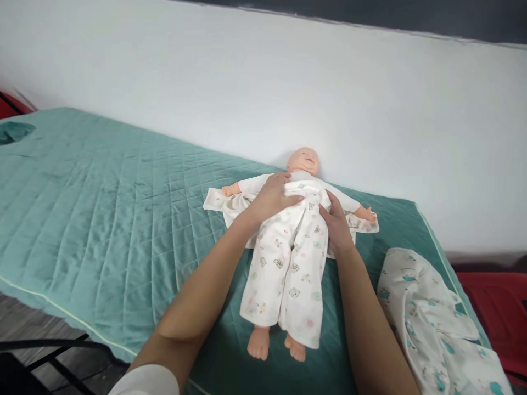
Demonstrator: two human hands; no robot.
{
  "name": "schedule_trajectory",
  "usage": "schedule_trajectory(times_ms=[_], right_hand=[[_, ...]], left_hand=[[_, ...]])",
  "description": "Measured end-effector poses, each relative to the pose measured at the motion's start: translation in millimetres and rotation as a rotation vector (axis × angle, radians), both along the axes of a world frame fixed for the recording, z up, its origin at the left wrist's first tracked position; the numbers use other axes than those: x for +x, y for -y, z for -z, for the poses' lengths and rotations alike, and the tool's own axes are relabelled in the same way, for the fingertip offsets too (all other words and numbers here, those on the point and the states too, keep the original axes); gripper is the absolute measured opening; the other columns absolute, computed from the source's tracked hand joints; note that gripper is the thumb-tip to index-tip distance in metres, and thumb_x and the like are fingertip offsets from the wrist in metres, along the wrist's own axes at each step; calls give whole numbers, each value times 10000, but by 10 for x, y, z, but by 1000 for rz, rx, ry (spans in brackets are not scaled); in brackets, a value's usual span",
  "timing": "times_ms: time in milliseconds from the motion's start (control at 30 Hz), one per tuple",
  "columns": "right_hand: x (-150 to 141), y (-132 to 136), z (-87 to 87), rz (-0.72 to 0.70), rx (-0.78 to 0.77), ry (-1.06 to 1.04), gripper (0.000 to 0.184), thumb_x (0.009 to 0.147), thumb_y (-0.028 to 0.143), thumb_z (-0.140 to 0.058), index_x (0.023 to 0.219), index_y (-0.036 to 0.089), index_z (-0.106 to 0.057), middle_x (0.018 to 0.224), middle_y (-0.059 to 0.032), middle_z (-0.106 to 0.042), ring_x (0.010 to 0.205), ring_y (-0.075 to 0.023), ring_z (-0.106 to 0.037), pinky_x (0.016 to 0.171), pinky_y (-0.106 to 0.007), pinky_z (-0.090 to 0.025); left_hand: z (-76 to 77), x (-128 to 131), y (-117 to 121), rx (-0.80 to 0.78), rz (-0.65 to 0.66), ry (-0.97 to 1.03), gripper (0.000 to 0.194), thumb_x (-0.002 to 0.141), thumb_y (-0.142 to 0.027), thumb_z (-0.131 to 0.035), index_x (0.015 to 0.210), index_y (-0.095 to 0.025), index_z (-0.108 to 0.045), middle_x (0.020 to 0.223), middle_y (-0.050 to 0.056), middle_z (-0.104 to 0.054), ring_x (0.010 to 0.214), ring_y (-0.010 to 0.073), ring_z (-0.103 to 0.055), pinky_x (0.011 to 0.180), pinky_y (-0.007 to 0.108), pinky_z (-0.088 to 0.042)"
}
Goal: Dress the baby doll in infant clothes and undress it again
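A baby doll (303, 161) lies on its back with its head close to the wall and its arms stretched sideways. It wears a white long-sleeved top and white printed trousers (304, 263), pulled up to its belly; its bare feet stick out below. My left hand (274, 196) rests on the waist and chest at the doll's left side in view, fingers stretched and thumb apart over the waistband. On the opposite side, my right hand (335, 225) touches the trousers at the hip, thumb and fingers apart. Under the doll is spread a printed white garment (214, 199), partly hidden.
A green quilted cover (115, 203) lies over the bed, which stands against a white wall (247, 82). At the right front sits a crumpled white cloth with teal prints (432, 323). Beyond the right edge is a red chair (494, 307); a black metal frame (53, 351) stands at lower left.
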State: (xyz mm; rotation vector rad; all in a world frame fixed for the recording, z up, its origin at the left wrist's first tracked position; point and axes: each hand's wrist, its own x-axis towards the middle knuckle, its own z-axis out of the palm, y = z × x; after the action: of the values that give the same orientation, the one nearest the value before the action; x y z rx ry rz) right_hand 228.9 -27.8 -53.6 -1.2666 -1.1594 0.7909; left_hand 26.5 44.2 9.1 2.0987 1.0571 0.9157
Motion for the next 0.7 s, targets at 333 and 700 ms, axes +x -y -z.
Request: schedule_trajectory(times_ms=[333,700], right_hand=[[-6,35,-73,119,21,68,483,823,373,-613,1298,293,-591,1372,-27,-590,1265,-257,-532,1090,-483,-416],[-203,207,-379,99,275,412,271,915,335,-522,1147,313,-661,1352,-52,-527,1305,-242,-465,1121,-465,-367]], left_hand=[[-115,168,574,520,139,-228,122,935,-276,-551,978,-185,-620,1280,81,-620,1258,247,-498,1042,411,-399],[31,119,426,551,36,-212,289,1011,-401,-384,939,-183,-559,969,86,-652,918,230,-559,834,373,-409]])
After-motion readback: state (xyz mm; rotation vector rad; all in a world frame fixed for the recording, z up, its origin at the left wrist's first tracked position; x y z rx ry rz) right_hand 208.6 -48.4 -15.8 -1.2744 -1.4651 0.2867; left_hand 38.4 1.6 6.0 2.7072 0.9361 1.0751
